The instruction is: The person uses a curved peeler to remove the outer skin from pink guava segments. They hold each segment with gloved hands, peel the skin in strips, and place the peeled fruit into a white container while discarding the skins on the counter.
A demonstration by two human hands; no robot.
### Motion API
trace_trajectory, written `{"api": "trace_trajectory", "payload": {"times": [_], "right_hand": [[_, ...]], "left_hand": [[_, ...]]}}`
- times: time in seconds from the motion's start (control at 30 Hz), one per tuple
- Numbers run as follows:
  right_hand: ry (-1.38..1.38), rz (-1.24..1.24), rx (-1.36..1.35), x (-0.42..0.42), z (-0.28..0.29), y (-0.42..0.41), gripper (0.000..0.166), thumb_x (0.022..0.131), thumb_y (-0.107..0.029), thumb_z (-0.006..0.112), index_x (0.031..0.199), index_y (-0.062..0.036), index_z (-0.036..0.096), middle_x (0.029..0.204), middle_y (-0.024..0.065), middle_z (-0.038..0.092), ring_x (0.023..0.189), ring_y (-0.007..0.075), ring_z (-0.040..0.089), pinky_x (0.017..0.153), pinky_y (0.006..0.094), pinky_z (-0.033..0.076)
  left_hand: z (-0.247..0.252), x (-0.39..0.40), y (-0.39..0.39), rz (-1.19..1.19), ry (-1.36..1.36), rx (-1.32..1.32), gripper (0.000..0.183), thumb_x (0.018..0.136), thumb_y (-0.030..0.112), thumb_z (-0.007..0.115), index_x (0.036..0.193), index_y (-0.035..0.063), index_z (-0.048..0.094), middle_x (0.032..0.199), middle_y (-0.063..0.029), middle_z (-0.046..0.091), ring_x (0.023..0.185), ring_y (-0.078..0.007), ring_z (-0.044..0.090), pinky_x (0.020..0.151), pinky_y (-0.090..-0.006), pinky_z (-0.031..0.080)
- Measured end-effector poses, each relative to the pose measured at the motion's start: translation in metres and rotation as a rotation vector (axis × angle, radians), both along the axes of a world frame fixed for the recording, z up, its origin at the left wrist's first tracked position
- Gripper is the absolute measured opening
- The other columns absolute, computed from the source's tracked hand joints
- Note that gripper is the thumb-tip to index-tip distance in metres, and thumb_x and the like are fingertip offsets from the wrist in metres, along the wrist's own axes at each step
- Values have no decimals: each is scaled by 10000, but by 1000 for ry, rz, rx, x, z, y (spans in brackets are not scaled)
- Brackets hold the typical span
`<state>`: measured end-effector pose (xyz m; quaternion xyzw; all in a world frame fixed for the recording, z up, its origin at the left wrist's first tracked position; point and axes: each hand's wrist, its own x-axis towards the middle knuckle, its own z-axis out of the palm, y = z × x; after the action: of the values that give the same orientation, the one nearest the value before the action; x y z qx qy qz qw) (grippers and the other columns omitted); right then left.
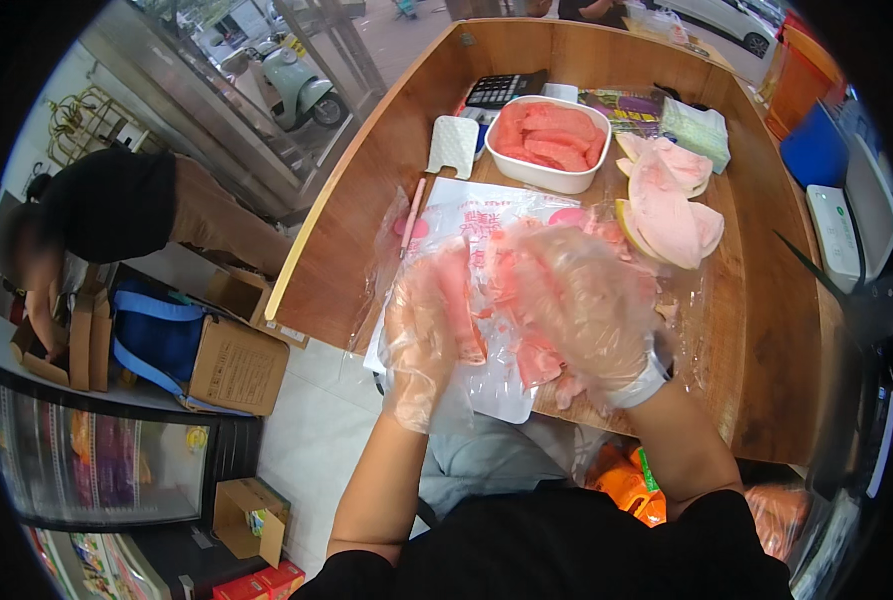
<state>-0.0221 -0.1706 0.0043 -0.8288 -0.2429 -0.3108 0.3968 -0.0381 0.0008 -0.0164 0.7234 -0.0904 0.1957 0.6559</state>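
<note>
My left hand [416,330], in a clear plastic glove, grips a pink pomelo segment [464,319] upright on its side. Motion blurs my right hand [592,300], also gloved, just right of the segment; whether its fingers hold anything is unclear. Torn pink membrane scraps [538,361] lie beneath and around it on a white plastic bag [502,401] with pink print. Farther back, a white tub [547,181] is filled with peeled pomelo flesh [555,135]. Thick pale pomelo rind [664,196] is piled to the tub's right.
Raised wooden sides enclose the desk [754,360]. A pink pen-like tool [414,214], a calculator [502,90] and a tissue pack [695,133] lie on it. A white device [835,232] stands along the right. Another person [116,206] bends over cardboard boxes at left.
</note>
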Motion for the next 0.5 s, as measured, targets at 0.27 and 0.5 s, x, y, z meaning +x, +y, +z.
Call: {"api": "trace_trajectory", "payload": {"times": [0.27, 0.5], "right_hand": [[847, 584, 464, -6, 6, 0, 226, 876, -159, 546, 721, 3, 572, 616, 46, 531, 576, 103, 486, 541, 281, 413], [789, 487, 436, -5, -3, 3, 224, 875, -149, 530, 715, 2, 570, 658, 15, 564, 614, 64, 502, 560, 235, 429]], "left_hand": [[11, -9, -16, -73, -26, 157, 438, 975, 358, 353, 1102, -2, 566, 1065, -93, 579, 966, -146, 526, 867, -279, 415], [8, -5, -21, -148, 21, -4, 438, 974, 348, 357, 1093, -15, 572, 1089, -106, 582, 1024, -185, 534, 904, -302, 404]]}}
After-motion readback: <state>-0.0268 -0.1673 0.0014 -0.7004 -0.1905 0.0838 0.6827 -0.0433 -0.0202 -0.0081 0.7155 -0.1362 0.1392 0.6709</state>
